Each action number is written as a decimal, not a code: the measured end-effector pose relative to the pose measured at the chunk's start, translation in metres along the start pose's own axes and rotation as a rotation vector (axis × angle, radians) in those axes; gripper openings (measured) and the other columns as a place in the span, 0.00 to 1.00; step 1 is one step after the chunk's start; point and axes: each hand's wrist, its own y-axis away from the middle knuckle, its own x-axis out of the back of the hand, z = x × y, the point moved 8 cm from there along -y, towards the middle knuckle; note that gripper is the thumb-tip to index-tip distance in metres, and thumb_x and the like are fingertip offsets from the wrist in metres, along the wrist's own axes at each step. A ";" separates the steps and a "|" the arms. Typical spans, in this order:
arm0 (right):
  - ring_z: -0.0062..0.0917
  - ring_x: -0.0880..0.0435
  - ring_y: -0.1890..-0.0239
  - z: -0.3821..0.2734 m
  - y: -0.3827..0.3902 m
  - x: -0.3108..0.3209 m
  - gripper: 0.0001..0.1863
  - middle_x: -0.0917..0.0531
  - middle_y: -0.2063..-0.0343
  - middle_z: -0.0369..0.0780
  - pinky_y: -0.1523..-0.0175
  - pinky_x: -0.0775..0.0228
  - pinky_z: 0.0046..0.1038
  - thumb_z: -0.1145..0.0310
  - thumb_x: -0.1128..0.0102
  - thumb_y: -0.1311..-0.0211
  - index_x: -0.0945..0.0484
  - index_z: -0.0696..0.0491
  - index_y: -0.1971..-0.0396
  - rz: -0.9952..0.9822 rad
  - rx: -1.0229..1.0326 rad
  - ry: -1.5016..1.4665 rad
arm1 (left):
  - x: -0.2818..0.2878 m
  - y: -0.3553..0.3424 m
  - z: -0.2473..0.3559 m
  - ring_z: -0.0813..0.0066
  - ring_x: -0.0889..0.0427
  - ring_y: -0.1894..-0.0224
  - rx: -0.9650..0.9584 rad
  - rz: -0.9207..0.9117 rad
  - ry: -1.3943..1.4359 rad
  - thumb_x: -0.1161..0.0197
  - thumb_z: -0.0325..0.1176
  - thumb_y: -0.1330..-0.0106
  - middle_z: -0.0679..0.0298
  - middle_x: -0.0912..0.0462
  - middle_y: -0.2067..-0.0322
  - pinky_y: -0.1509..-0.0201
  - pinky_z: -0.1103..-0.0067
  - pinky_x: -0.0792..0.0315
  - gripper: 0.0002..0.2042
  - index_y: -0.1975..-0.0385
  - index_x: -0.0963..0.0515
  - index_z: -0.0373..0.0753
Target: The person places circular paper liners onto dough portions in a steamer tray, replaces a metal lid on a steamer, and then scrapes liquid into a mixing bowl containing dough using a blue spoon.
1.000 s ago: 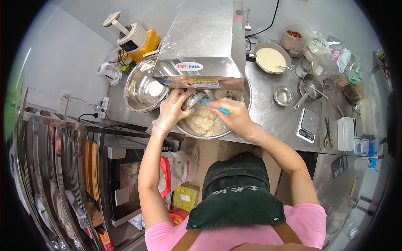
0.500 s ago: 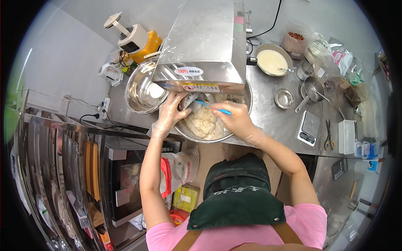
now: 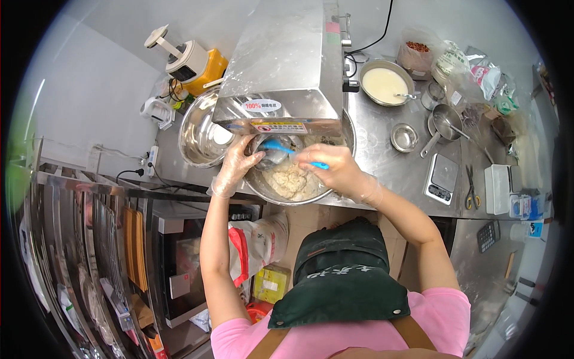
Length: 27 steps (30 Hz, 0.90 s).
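Observation:
My gloved left hand (image 3: pixel 241 161) grips a small clear or shiny container (image 3: pixel 268 155), tilted at the large steel bowl (image 3: pixel 260 192), just under the front of the steel mixer (image 3: pixel 278 60). My gloved right hand (image 3: pixel 332 167) is closed on the handle of a blue spatula (image 3: pixel 281 147), whose head is inside that container. Pale, lumpy dough (image 3: pixel 290 178) lies in the large bowl below both hands. The back of the bowl is hidden under the machine.
Another steel bowl (image 3: pixel 194 143) stands left, near an appliance (image 3: pixel 191 69). Right are a pan of cream-coloured liquid (image 3: pixel 382 84), small bowl (image 3: pixel 404 136), saucepan (image 3: pixel 445 119), scale (image 3: pixel 440 179), scissors (image 3: pixel 471 191) and bags (image 3: pixel 475 78). A metal rack (image 3: pixel 89 251) stands lower left.
The small container and spatula head show more clearly, the container turned more upward, with more of the blue head inside it visible. Both hands stay over the bowl; the view has shifted slightly.

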 end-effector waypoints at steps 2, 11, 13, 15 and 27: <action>0.35 0.16 0.67 -0.002 -0.001 0.007 0.11 0.17 0.67 0.44 0.62 0.24 0.29 0.77 0.37 0.46 0.19 0.56 0.62 0.080 0.030 0.030 | -0.003 -0.001 0.005 0.65 0.27 0.48 -0.017 -0.009 0.019 0.33 0.34 0.42 0.54 0.25 0.50 0.44 0.74 0.33 0.24 0.48 0.28 0.30; 0.36 0.17 0.66 -0.006 -0.004 -0.026 0.17 0.19 0.67 0.42 0.62 0.24 0.32 0.83 0.42 0.57 0.20 0.55 0.63 -0.370 0.150 0.085 | -0.006 0.003 0.032 0.60 0.26 0.45 -0.209 0.023 -0.438 0.32 0.37 0.45 0.55 0.29 0.44 0.43 0.73 0.32 0.26 0.45 0.28 0.39; 0.37 0.17 0.67 0.001 -0.001 -0.030 0.18 0.19 0.67 0.41 0.63 0.24 0.33 0.84 0.42 0.58 0.20 0.54 0.62 -0.419 0.158 0.138 | -0.009 0.003 0.033 0.54 0.26 0.45 -0.210 0.037 -0.607 0.32 0.37 0.47 0.54 0.30 0.43 0.47 0.69 0.28 0.27 0.45 0.28 0.43; 0.37 0.17 0.68 -0.001 -0.002 -0.036 0.20 0.19 0.67 0.41 0.64 0.23 0.33 0.85 0.42 0.60 0.21 0.54 0.62 -0.474 0.170 0.197 | -0.010 0.006 0.035 0.54 0.26 0.45 -0.206 0.055 -0.598 0.32 0.37 0.48 0.54 0.30 0.43 0.47 0.68 0.28 0.27 0.45 0.28 0.44; 0.37 0.17 0.69 0.007 -0.003 -0.012 0.08 0.16 0.68 0.42 0.64 0.23 0.31 0.73 0.36 0.45 0.19 0.54 0.64 -0.141 0.083 0.134 | -0.012 0.013 0.042 0.59 0.23 0.55 -0.267 0.114 -0.650 0.30 0.36 0.55 0.58 0.27 0.56 0.58 0.68 0.26 0.30 0.46 0.27 0.48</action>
